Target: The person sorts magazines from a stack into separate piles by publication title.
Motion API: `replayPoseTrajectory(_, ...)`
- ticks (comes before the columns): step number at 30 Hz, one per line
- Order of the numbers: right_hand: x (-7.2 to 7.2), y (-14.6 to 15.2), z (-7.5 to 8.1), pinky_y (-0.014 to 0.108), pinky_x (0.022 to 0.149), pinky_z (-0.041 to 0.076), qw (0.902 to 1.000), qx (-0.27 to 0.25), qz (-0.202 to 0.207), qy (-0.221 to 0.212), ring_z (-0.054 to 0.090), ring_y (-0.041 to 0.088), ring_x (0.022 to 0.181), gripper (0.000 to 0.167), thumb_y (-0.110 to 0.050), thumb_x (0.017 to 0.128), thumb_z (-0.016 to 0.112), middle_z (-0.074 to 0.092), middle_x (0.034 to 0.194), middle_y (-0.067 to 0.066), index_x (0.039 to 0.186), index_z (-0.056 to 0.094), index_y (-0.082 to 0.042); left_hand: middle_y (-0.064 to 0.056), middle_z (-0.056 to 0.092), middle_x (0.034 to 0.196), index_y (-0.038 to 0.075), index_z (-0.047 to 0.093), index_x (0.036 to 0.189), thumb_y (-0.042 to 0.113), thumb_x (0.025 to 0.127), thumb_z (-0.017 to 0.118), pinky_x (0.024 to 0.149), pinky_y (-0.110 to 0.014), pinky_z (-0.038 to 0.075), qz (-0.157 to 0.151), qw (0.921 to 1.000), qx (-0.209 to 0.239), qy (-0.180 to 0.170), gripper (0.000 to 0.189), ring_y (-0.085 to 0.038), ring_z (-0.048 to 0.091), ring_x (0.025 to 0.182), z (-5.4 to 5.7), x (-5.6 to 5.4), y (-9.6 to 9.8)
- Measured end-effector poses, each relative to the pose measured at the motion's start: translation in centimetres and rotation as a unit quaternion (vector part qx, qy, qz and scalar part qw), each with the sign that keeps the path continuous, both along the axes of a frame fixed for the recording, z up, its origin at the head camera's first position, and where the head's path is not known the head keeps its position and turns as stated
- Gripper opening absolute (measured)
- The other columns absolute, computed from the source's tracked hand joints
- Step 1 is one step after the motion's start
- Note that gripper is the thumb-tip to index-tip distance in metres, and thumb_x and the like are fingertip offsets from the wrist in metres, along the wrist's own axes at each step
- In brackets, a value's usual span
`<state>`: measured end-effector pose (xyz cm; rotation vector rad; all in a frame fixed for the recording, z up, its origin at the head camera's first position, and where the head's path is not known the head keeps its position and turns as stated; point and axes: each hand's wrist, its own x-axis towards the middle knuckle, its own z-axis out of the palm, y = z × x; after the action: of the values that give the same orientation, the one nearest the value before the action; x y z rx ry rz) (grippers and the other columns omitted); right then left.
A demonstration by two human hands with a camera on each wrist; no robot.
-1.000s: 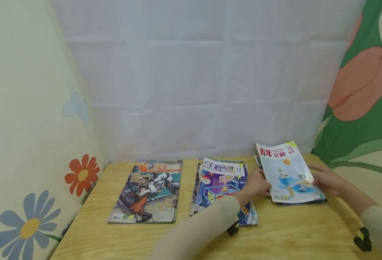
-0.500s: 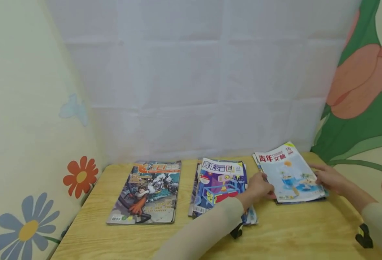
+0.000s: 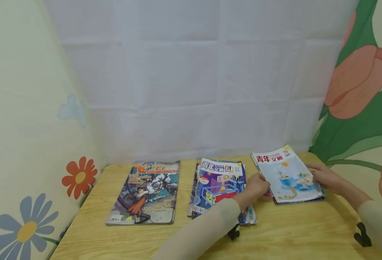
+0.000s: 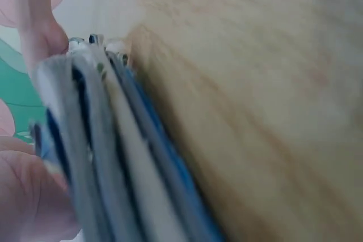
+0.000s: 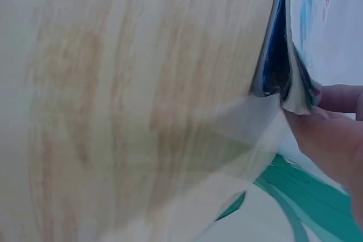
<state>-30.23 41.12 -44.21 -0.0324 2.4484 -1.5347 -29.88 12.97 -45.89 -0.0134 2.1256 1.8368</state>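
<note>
At the right of the table lies a small pile of magazines, topped by a white magazine [image 3: 285,177] with red lettering and a blue beach picture. My left hand [image 3: 257,186] grips the pile's left edge, its thumb side showing in the left wrist view beside the stacked spines [image 4: 130,157]. On the opposite edge my right hand [image 3: 328,177] pinches the magazines between thumb and fingers. Seen from the right wrist, the pages [image 5: 298,86] fan slightly apart at the pinched corner. Fingers beneath the pile are hidden.
Beside my left forearm lies a second pile with a purple-covered magazine [image 3: 221,187] on top, partly covered by the sleeve. A dark comic magazine [image 3: 148,195] lies farther left on the wooden table [image 3: 126,242]. A white cloth [image 3: 178,90] hangs behind.
The white magazine has come down and left a little, turning to sit more evenly over those under it. Both hands keep to its sides, shifting slightly with it.
</note>
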Motion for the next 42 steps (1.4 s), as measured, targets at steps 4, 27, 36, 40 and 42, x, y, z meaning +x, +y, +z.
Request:
replayPoseTrajectory(4, -0.3, -0.5, 0.5, 0.043, 0.076, 0.055, 0.9966, 0.078, 0.010, 0.025, 0.063, 0.044, 0.105, 0.065, 0.008, 0.086, 0.037, 0.050, 0.130, 0.044, 0.146, 0.019, 0.026, -0.015, 0.065, 0.079, 0.001, 0.060, 0.109, -0.004, 0.094, 0.060, 0.060, -0.042, 0.061, 0.007, 0.9993, 0.035, 0.005, 0.016, -0.026, 0.061, 0.057, 0.0, -0.2, -0.6)
replayPoseTrajectory(27, 0.9, -8.0, 3.9, 0.041, 0.085, 0.058, 0.9984, -0.011, -0.003, 0.056, 0.070, 0.021, 0.096, 0.050, -0.015, 0.108, 0.048, 0.067, 0.118, 0.023, 0.142, 0.038, 0.020, -0.020, 0.066, 0.102, 0.005, 0.065, 0.124, 0.005, 0.098, 0.060, 0.074, -0.046, 0.061, -0.009, 0.9954, 0.073, 0.061, 0.027, -0.031, 0.070, 0.078, 3.5, 0.0, -11.2)
replayPoseTrajectory(36, 1.6, -11.8, 4.8, 0.044, 0.087, 0.057, 0.9932, 0.019, 0.030, 0.111, 0.068, 0.034, 0.102, 0.041, -0.016, 0.108, 0.049, 0.069, 0.112, 0.018, 0.136, 0.049, 0.014, -0.015, 0.066, 0.105, 0.009, 0.062, 0.132, 0.009, 0.100, 0.059, 0.071, -0.038, 0.060, -0.006, 0.9888, 0.090, 0.119, 0.032, -0.040, 0.069, 0.090, 6.1, 0.6, -15.0)
replayPoseTrajectory(40, 1.8, -14.1, 4.8, 0.046, 0.086, 0.057, 0.9906, 0.027, 0.031, 0.131, 0.069, 0.034, 0.100, 0.039, -0.015, 0.107, 0.050, 0.069, 0.112, 0.020, 0.135, 0.051, 0.013, -0.014, 0.065, 0.106, 0.011, 0.062, 0.132, 0.014, 0.101, 0.061, 0.071, -0.035, 0.060, -0.001, 0.9873, 0.053, 0.150, 0.031, -0.029, 0.070, 0.085, 6.5, 1.3, -16.7)
replayPoseTrajectory(42, 1.7, -15.4, 4.6, 0.046, 0.086, 0.057, 0.9902, 0.021, 0.031, 0.135, 0.068, 0.034, 0.100, 0.039, -0.013, 0.107, 0.051, 0.068, 0.112, 0.022, 0.136, 0.051, 0.013, -0.014, 0.065, 0.105, 0.012, 0.063, 0.130, 0.015, 0.100, 0.062, 0.071, -0.036, 0.060, 0.010, 0.9860, 0.032, 0.163, 0.030, -0.026, 0.070, 0.084, 6.5, 1.6, -17.7)
